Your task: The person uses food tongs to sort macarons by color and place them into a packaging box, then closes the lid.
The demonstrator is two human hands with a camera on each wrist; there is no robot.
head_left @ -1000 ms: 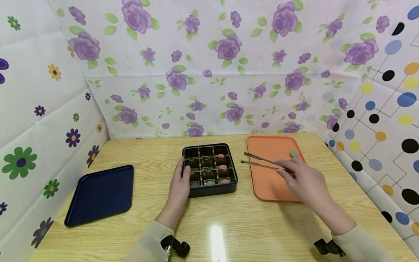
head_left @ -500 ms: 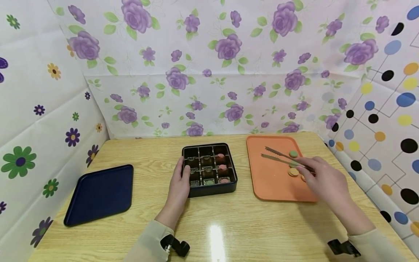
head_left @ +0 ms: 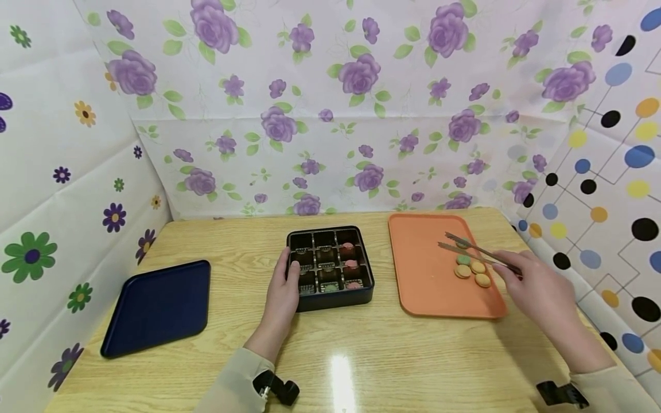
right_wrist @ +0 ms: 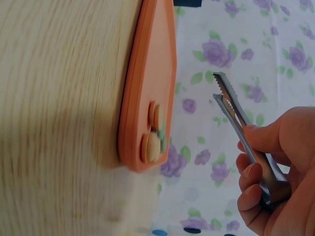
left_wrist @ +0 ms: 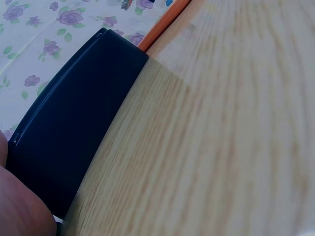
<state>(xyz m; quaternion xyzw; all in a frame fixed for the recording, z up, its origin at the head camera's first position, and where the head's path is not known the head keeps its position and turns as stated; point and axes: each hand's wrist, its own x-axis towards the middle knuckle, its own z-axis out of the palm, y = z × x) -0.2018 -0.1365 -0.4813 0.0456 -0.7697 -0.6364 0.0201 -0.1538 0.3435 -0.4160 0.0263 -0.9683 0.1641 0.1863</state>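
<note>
My left hand [head_left: 283, 287] holds the left front corner of a black compartment box [head_left: 335, 299], its thumb by the front corner and its fingers along the left side. Pink macarons [head_left: 351, 264] sit in the box's right column, and a green macaron [head_left: 330, 287] is in the front middle compartment. Between thumb and fingers, my right hand [head_left: 539, 287] grips metal tongs [right_wrist: 239, 129]. The tongs' serrated tips are apart, with nothing between them in the right wrist view. From the head view they overlap the far macarons on an orange tray [head_left: 423, 287].
Tan macarons [head_left: 482, 280] and green macarons [head_left: 463, 260] lie grouped at the orange tray's right side. A dark blue tray [head_left: 160, 310] stands at the left of the wooden table [head_left: 248, 241]. Patterned cloth [head_left: 330, 155] rises behind the table and along both sides.
My right hand and the tongs have moved right across the orange tray, uncovering the tan and green macarons there. The left hand and the box have stayed in place.
</note>
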